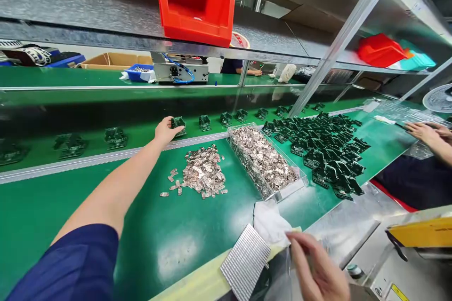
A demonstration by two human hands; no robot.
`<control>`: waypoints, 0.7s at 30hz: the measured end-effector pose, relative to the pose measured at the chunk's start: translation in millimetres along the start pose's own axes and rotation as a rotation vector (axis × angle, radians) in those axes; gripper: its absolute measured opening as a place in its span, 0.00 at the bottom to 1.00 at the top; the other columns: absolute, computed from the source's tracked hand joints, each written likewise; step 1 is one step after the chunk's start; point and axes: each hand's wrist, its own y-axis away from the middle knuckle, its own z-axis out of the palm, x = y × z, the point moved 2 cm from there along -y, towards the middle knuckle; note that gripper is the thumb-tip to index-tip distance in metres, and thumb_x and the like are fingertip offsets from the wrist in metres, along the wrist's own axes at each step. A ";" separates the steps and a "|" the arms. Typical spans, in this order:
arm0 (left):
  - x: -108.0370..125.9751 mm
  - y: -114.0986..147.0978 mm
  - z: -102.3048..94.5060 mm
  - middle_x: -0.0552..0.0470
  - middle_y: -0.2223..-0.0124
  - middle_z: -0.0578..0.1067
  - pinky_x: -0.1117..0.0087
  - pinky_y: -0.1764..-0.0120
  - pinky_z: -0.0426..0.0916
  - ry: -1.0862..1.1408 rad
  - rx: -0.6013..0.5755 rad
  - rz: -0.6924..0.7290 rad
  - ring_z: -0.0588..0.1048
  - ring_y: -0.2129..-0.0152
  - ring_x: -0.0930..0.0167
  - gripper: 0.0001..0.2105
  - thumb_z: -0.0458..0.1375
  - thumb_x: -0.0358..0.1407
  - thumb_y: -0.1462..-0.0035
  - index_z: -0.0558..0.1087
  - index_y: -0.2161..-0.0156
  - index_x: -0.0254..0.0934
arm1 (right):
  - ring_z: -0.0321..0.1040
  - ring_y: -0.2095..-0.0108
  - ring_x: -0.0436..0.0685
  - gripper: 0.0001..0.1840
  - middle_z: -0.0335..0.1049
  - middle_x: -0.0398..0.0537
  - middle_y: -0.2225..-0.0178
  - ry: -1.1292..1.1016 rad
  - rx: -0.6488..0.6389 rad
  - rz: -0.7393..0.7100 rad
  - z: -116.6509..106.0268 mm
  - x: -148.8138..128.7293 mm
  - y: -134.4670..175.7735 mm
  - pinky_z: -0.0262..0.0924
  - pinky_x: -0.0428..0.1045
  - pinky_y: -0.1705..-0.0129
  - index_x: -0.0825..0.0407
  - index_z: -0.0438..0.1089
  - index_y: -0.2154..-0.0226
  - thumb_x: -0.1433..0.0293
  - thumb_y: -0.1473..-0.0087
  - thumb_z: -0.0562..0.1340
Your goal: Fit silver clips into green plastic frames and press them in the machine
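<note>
My left hand (165, 132) reaches out to the far strip of the bench, its fingers closed round a small green circuit board (178, 123). In the foreground my right hand (319, 268) is partly blurred, thumb and forefinger drawn together; what is between them, if anything, I cannot make out. Beside its fingertips lie a white cloth (271, 221) and a ridged silver block (246, 263). Between the hands are a loose heap of small metal parts (205, 171) and a clear tray (285, 192) filled with similar parts.
Several circuit boards (116, 137) stand spaced along the far strip. A large pile of boards (321, 146) covers the bench right of the tray. A co-worker's hands (429, 134) are at the far right. Overhead, a metal shelf (88, 33) carries a red bin (197, 23).
</note>
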 end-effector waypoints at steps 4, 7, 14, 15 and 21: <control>-21.2 -15.8 24.0 0.30 0.44 0.71 0.56 0.47 0.67 0.042 -0.011 -0.071 0.73 0.48 0.54 0.39 0.71 0.37 0.61 0.64 0.43 0.31 | 0.73 0.66 0.57 0.08 0.74 0.49 0.65 -0.014 -0.212 -0.115 61.2 -16.7 -55.3 0.67 0.49 0.64 0.50 0.71 0.60 0.73 0.38 0.56; -40.1 4.0 14.7 0.32 0.39 0.66 0.60 0.50 0.70 0.089 -0.001 -0.034 0.72 0.46 0.57 0.36 0.68 0.39 0.55 0.61 0.41 0.35 | 0.73 0.64 0.58 0.10 0.75 0.51 0.65 0.021 -0.397 -0.150 95.5 -24.3 -76.3 0.67 0.50 0.62 0.52 0.72 0.60 0.74 0.38 0.55; -97.6 80.9 -112.6 0.46 0.58 0.76 0.62 0.55 0.73 -0.067 0.198 0.001 0.77 0.60 0.65 0.12 0.60 0.37 0.48 0.70 0.58 0.36 | 0.71 0.57 0.59 0.12 0.74 0.51 0.58 0.193 -0.901 -0.294 188.4 -80.3 -95.7 0.65 0.49 0.56 0.52 0.73 0.55 0.75 0.37 0.56; -103.0 85.7 -129.4 0.47 0.60 0.75 0.61 0.56 0.73 -0.110 0.235 -0.014 0.77 0.62 0.65 0.11 0.60 0.37 0.48 0.69 0.59 0.36 | 0.71 0.55 0.59 0.12 0.73 0.52 0.57 0.241 -0.934 -0.302 201.7 -88.9 -99.7 0.64 0.49 0.56 0.52 0.72 0.54 0.74 0.36 0.55; -119.9 69.9 -167.0 0.38 0.44 0.68 0.55 0.44 0.65 -0.283 0.327 -0.065 0.71 0.47 0.56 0.32 0.67 0.37 0.57 0.63 0.46 0.35 | 0.73 0.60 0.63 0.11 0.73 0.57 0.61 0.428 -0.929 -0.205 250.3 -107.6 -110.4 0.64 0.50 0.62 0.57 0.73 0.59 0.68 0.36 0.57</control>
